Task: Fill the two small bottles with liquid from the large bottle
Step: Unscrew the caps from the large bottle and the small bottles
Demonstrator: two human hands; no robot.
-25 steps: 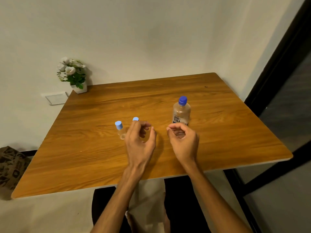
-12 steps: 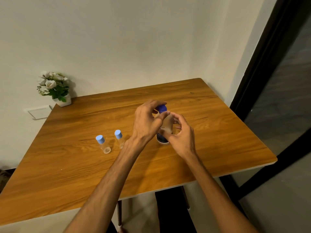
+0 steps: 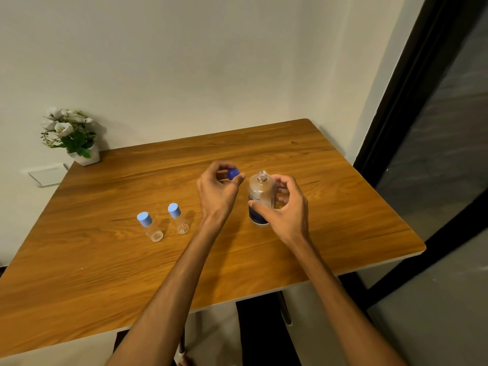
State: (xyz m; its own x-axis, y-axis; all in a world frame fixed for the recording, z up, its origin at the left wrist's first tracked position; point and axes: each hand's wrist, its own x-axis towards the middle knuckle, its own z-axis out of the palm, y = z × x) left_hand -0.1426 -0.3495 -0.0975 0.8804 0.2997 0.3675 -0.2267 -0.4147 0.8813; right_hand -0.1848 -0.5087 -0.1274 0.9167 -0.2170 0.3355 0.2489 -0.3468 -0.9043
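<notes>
1. Upright on the wooden tabletop (image 3: pixel 343 207), right of centre, stood the large bottle (image 3: pixel 260 199), its threaded neck bare and open.
2. The right hand (image 3: pixel 287 210) curled around that bottle from the right, thumb across the front label and fingers behind it.
3. The left hand (image 3: pixel 217 192) hovered just left of the bottle's neck, pinching the dark blue cap (image 3: pixel 233 173) between thumb and fingertips, clear of the bottle.
4. Two small clear bottles sat well to the left, side by side and close together: the left small bottle (image 3: pixel 150 226) and the right small bottle (image 3: pixel 179 218), each upright with a pale blue cap on.
5. A small potted plant (image 3: pixel 70 136) with white flowers stood at the far left corner against the wall.
</notes>
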